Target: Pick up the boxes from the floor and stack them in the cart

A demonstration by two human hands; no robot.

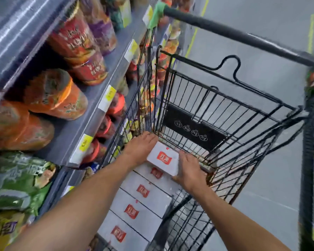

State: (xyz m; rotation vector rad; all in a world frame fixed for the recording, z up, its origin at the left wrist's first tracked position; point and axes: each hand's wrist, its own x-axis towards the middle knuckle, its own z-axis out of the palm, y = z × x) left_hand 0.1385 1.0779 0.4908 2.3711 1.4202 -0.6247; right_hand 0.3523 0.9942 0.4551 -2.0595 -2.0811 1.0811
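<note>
A black wire cart (pixel 225 98) stands in the aisle beside the shelves. Inside it, along its left wall, lie several white boxes with red logos (pixel 143 192) in a row. One more white box (pixel 162 158) is at the far end of the row, tilted a little above the others. My left hand (pixel 140 149) lies flat against its left side with straight fingers. My right hand (pixel 189 171) grips its right end, thumb on top and fingers curled underneath. The floor of the cart under the boxes is hidden.
Shelves (pixel 91 98) with orange and red snack bags and yellow price tags run close along the cart's left side. The cart's handle bar (pixel 234 35) crosses the top. Grey floor (pixel 270 178) lies to the right, and a dark post (pixel 305 169) stands at the right edge.
</note>
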